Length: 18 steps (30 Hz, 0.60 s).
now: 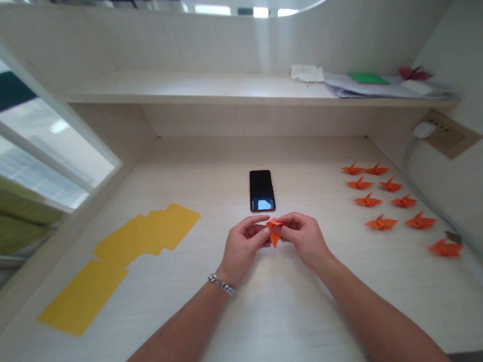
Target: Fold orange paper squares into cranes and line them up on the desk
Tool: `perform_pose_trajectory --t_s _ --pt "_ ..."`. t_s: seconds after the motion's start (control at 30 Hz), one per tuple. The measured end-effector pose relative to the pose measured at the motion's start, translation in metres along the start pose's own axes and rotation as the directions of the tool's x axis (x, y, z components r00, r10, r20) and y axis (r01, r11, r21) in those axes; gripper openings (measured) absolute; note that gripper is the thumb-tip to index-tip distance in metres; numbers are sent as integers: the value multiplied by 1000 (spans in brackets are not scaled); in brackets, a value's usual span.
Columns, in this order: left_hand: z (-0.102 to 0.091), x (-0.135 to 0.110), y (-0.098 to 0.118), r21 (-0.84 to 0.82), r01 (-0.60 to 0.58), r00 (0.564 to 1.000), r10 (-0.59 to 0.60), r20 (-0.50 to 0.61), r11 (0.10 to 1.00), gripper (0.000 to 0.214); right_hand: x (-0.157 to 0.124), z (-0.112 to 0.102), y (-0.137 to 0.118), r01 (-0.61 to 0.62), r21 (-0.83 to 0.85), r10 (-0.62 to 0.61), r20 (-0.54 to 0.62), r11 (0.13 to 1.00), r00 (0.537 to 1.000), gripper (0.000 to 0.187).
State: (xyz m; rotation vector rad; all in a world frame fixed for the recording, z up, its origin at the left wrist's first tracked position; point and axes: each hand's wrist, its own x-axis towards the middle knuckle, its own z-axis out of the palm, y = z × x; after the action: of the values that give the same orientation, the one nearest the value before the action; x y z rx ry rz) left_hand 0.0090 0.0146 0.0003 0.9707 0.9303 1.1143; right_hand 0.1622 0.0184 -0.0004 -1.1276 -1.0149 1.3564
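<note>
An orange piece of folded origami paper is held between my two hands, just above the desk near its middle. My left hand pinches its left side with thumb and fingers; a chain bracelet circles that wrist. On the other side, my right hand grips the paper's right edge between thumb and forefinger. Part of the paper is covered by the fingertips. A black phone lies flat just beyond my hands. To the right stand several orange paper cranes in two rough columns.
Yellow paper sheets lie overlapped on the left of the desk. A grey cable runs down the right side from a plug in the wall socket. Above is a shelf with papers at its right.
</note>
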Motion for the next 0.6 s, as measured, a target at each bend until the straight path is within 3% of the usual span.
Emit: perform_pose_trajectory --t_s 0.17,0.43,0.6 --pt "-5 3 -3 7 -1 999 2 -33 1000 24 -1 -3 -4 -96 7 95 93 995 991 23" --pt "-2 1 5 -123 54 998 -57 -23 991 14 -1 -7 -13 -151 -20 153 97 988 984 26" --pt "-4 0 2 -29 16 999 -17 -34 999 14 -1 -10 -17 -217 41 207 179 975 962 26"
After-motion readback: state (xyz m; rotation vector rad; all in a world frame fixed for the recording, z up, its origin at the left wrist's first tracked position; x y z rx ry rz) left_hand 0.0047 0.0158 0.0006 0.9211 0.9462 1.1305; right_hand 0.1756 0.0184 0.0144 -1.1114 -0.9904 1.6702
